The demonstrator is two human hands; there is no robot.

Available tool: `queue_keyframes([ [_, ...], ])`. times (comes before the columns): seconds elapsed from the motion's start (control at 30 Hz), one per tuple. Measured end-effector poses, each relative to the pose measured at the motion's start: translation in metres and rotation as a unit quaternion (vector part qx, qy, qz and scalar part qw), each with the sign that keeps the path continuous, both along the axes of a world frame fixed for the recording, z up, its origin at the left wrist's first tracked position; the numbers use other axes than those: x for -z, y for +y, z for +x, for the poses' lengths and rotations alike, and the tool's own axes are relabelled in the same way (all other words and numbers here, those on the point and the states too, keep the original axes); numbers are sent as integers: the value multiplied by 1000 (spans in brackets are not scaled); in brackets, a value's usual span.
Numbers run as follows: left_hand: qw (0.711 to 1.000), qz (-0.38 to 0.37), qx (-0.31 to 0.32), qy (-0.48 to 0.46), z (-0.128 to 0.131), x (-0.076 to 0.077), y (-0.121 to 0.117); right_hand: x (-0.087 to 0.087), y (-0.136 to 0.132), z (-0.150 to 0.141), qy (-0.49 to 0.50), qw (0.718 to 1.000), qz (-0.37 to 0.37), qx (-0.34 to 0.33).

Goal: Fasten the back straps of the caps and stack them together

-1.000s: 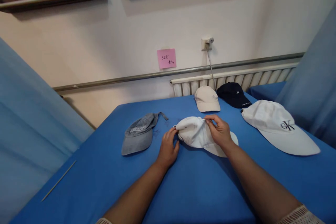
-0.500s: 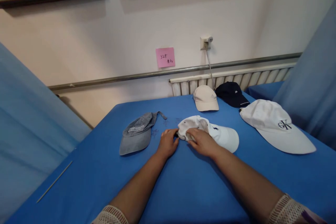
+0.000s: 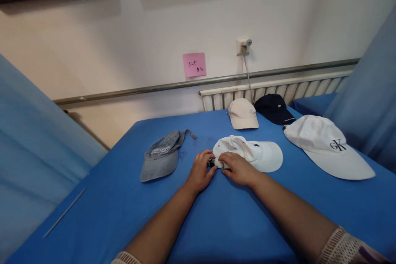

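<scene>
Altogether, a blue table point(image 3: 198, 227) bears 5 caps and a thin stick point(image 3: 64, 213), which lies at far left, before a gray cap point(image 3: 161, 156) with its strap trailing. Next, the left hand point(image 3: 201, 171) has fingers and thumb closed on the dark back edge of a white cap point(image 3: 267, 156), mid-table, brim pointing right, while the right hand point(image 3: 239, 168) pinches that cap's back just beside. Rightward sit a beige cap point(image 3: 243, 113), a navy cap point(image 3: 272, 108) and a GK-lettered cap point(image 3: 324, 140).
</scene>
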State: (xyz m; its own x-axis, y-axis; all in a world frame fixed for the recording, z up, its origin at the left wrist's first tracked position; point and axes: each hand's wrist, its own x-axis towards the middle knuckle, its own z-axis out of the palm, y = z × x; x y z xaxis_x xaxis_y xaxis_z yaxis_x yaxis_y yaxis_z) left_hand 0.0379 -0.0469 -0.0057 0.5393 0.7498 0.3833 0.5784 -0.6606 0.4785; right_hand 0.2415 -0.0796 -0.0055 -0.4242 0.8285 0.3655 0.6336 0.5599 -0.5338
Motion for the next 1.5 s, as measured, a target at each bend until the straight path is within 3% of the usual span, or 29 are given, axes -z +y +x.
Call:
queue_keyframes([
  [0.27, 999, -21, 24, 37, 9, 2, 0, 6, 5, -2, -8, 1000, -6, 4],
  [0.47, 991, -111, 61, -47, 4, -1, 8, 9, 6, -1, 2, 1000, -3, 11],
  [0.63, 966, -199, 99, -135, -4, -1, 12, 10, 6, 0, -5, 1000, -8, 15],
  [0.73, 977, -159, 80, -118, -9, 2, 12, 11, 7, 0, -9, 1000, -13, 17],
  [0.87, 997, -66, 22, -25, -11, 4, 12, 11, 7, 1, -13, 1000, -9, 21],
  [1.3, 996, -18, 3, 87, -5, -6, 3, 6, 1, 0, 2, 999, -11, 42],
  [1.5, 993, 26, 24, 116, -3, -12, 0, 0, -2, -3, -30, 998, 19, 46],
])
